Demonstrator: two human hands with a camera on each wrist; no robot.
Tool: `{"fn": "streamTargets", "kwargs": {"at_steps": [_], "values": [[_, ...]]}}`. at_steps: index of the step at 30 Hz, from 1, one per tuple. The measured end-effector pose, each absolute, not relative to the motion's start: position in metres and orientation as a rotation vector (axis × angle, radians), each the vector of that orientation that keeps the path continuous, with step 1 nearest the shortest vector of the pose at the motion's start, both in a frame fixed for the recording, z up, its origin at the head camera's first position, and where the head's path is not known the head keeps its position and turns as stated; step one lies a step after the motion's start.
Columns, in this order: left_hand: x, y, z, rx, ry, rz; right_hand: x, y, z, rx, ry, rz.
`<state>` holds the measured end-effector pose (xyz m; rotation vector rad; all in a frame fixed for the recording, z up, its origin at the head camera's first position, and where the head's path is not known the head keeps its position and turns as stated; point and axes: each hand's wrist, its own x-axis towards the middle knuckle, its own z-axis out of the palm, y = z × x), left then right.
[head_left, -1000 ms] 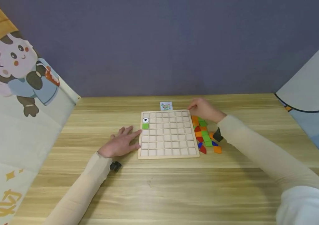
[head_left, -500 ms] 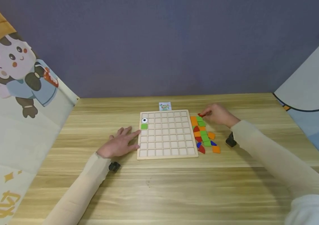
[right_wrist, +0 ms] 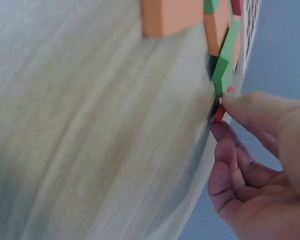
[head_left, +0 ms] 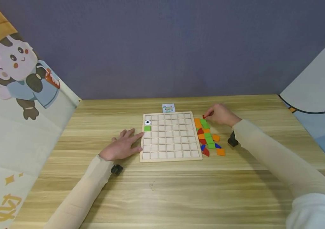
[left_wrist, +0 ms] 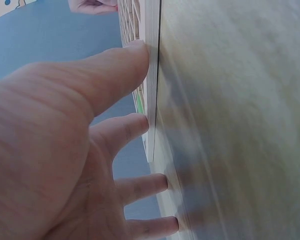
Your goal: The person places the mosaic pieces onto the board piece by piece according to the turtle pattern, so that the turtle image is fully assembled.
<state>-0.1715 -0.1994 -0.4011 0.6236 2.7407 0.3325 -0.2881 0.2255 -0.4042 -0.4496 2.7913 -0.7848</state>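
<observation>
Wood-grain tabletop (head_left: pixel 156 197) extends under both hands. Loose coloured tiles (head_left: pixel 208 136) lie clustered on the near side of the right hand. The left hand (head_left: pixel 120 148) has its fingers extended and spread, gripping nothing; its thumb and index fingertip touch the side edge of the gridded wooden board (head_left: pixel 170 140), positioned between the hands. Just beyond those fingertips, board cells contain a green square tile (head_left: pixel 147 128), then an eye tile (head_left: pixel 147 122). The right hand (head_left: pixel 219 114) pinches a red piece (right_wrist: pixel 220 114) between thumb and finger. Farther out, between the hands, is a picture card (head_left: pixel 168 108).
</observation>
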Motion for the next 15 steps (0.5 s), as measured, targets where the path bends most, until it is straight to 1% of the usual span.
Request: {"fn": "streamTargets", "kwargs": {"at_steps": [8,11,15], "values": [[-0.172,-0.200,-0.400,0.619,2.741,0.344,-0.287,0.215,-0.396,-0.387,2.767,-0.886],[-0.171,-0.200,-0.400,0.615,2.739,0.353,-0.284,0.199,-0.388,-0.416,2.763,-0.894],[-0.172,-0.199,-0.401,0.616,2.738,0.351,-0.280,0.165,-0.379,-0.485,2.741,-0.917]]}}
